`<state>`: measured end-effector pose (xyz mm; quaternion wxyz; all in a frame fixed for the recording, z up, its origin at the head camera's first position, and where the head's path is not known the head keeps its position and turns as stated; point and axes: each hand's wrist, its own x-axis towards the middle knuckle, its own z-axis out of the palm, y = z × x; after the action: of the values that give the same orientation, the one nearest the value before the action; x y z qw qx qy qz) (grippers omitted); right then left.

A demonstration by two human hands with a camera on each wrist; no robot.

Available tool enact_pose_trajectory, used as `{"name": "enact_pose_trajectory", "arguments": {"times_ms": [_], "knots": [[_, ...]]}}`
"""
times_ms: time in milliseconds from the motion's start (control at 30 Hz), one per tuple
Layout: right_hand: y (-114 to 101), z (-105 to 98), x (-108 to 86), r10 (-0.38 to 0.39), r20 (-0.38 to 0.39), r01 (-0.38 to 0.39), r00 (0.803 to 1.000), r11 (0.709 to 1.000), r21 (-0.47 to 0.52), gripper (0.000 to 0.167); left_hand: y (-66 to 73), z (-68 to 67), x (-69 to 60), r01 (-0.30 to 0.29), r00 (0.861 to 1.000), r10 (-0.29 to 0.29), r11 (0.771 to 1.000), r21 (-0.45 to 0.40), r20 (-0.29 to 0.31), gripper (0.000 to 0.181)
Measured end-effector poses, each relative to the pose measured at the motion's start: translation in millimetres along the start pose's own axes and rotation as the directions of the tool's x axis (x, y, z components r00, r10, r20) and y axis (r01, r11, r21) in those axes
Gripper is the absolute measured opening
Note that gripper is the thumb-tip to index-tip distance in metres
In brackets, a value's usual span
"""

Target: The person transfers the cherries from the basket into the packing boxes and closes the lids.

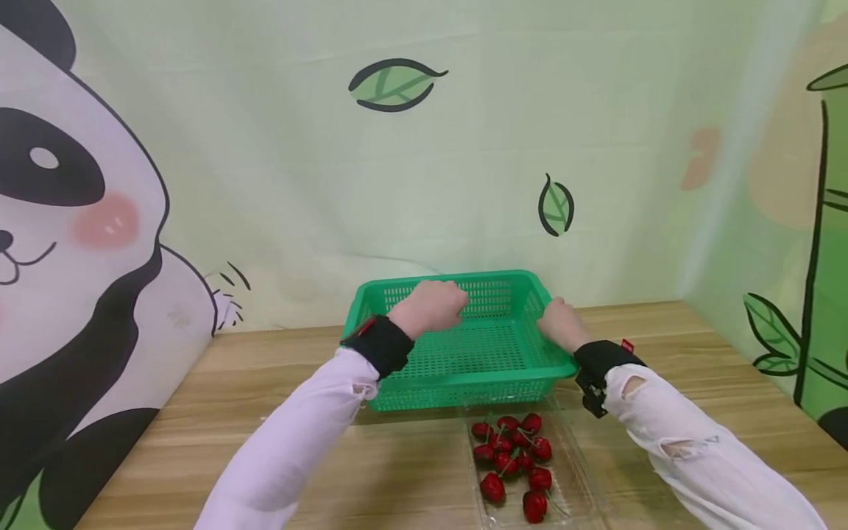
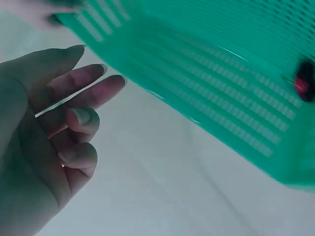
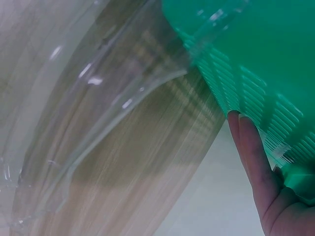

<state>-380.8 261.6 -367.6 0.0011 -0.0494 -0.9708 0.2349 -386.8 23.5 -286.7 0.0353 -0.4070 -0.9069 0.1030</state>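
Note:
A green plastic basket (image 1: 457, 379) with slotted walls stands on the table. My right hand (image 1: 563, 324) holds its right rim; in the right wrist view the fingers (image 3: 248, 147) lie along the slotted outer wall. My left hand (image 1: 433, 305) is over the basket's left part in the head view. Seen from the left wrist, its fingers (image 2: 81, 118) are loosely bent with nothing between them, near the basket's rim. In front of the basket, several red cherries (image 1: 506, 462) with green stems lie in a clear plastic box (image 1: 579, 482).
The wooden table (image 1: 265, 401) meets a cloth backdrop (image 1: 285, 184) printed with a panda and leaves, close behind the basket. In the left wrist view, a small dark red thing (image 2: 304, 84) shows at the right edge, too blurred to name surely.

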Motion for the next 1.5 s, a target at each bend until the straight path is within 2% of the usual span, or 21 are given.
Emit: {"name": "enact_pose_trajectory", "arguments": {"times_ms": [200,400,633,867,1067,1267,1500], "knots": [[-2,-1,1.4,-0.001,-0.005,0.001,1.0,1.0,-0.019,0.052,-30.4,12.5,11.7,0.111,0.993,-0.114,0.992,0.06,0.039,0.025],[-5,1,1.5,0.016,0.001,-0.016,1.0,1.0,-0.015,0.053,-44.6,26.0,14.4,0.157,0.985,-0.161,0.986,0.058,0.066,0.026],[-3,1,-1.0,0.017,0.003,-0.017,1.0,1.0,0.001,0.054,-52.3,43.6,16.2,0.188,0.98,-0.19,0.981,0.047,0.052,0.023],[-4,5,-0.2,0.028,0.006,-0.028,1.0,0.999,-0.024,0.054,-59.9,68.2,12.6,0.232,0.97,-0.232,0.973,0.016,0.073,0.042],[-4,5,0.0,0.04,0.004,-0.04,0.999,0.999,-0.035,0.054,-63.4,80.6,14.8,0.273,0.958,-0.271,0.962,-0.008,0.098,0.028],[-4,3,-0.6,0.033,0.004,-0.033,0.999,0.999,-0.04,0.055,-63.6,90.7,18.8,0.298,0.945,-0.293,0.955,-0.009,0.148,0.024],[-3,2,0.0,0.023,0.005,-0.023,1.0,0.999,-0.038,0.056,-62.0,93.4,19.1,0.344,0.929,-0.342,0.939,0.009,0.143,0.018]]}}
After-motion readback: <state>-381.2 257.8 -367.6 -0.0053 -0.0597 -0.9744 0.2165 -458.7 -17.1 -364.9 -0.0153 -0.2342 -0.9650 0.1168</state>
